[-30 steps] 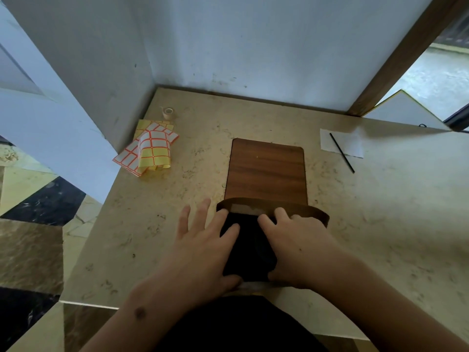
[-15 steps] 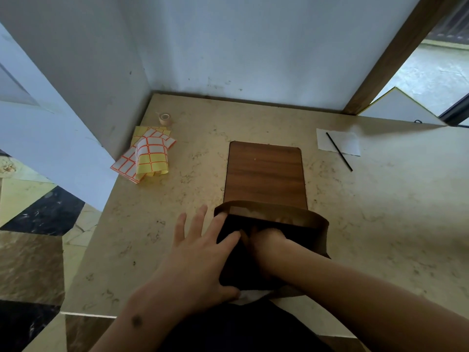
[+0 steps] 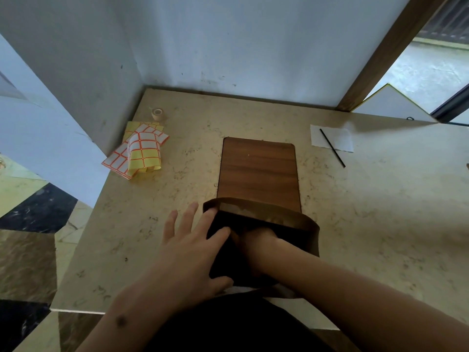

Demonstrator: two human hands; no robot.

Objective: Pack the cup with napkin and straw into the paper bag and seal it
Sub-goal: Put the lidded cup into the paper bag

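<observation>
A brown paper bag lies near the table's front edge with its mouth spread open toward the far side. My right hand is pushed inside the mouth, and the bag hides its fingers. My left hand holds the bag's left side, fingers spread over the top and thumb at the near edge. A white napkin lies at the back right with a thin black straw across it. No cup shows in this view.
A wooden board lies flat just beyond the bag. Yellow and orange sticker sheets and a small tape roll sit at the back left by the wall. A white panel leans at the back right corner.
My right hand went from resting on top of the bag to reaching inside it, and the mouth has spread open. My left hand stays on the bag's left side.
</observation>
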